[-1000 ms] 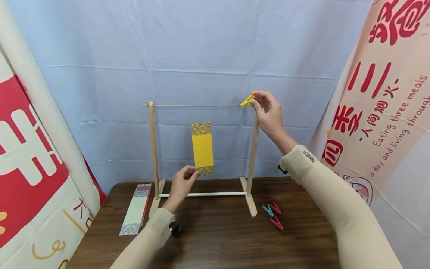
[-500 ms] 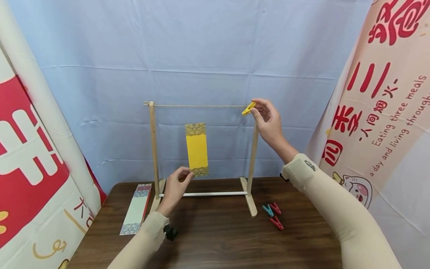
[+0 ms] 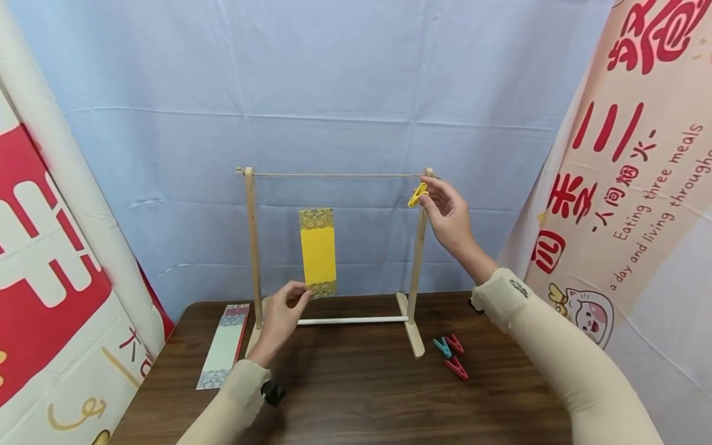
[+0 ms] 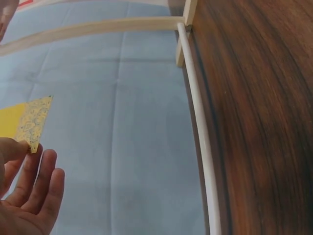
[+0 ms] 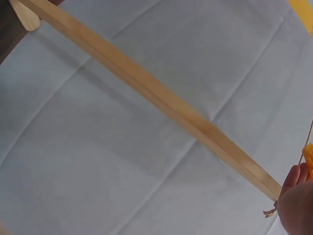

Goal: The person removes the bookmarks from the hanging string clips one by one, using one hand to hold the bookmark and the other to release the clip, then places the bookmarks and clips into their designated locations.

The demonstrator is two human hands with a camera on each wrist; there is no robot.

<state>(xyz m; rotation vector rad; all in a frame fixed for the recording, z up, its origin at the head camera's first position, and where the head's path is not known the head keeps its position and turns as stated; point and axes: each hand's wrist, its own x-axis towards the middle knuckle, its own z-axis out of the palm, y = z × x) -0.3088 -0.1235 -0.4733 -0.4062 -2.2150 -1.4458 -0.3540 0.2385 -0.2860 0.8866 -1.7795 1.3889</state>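
A yellow paper strip [image 3: 319, 253] with lace-patterned ends stands upright in the air, its lower left corner pinched between the thumb and fingers of my left hand [image 3: 282, 316]. In the left wrist view, the patterned end of the strip [image 4: 33, 122] sits under the thumb, with the other fingers spread behind. My right hand [image 3: 452, 216] pinches a yellow clothespin [image 3: 417, 194] near the right post, just below the string [image 3: 334, 175]. Only a bit of the yellow clothespin [image 5: 308, 154] shows at the right wrist view's edge.
A wooden frame with two posts [image 3: 253, 247] and a white bottom bar [image 3: 353, 321] stands on the dark table [image 3: 356, 395]. Pale green patterned strips [image 3: 219, 349] lie stacked at left. Red clothespins [image 3: 457, 367] and a blue clothespin [image 3: 442, 347] lie at right.
My left hand has moved left with the yellow strip and slightly down. My right hand has lowered the clothespin from the string, drawing it a little to the right.
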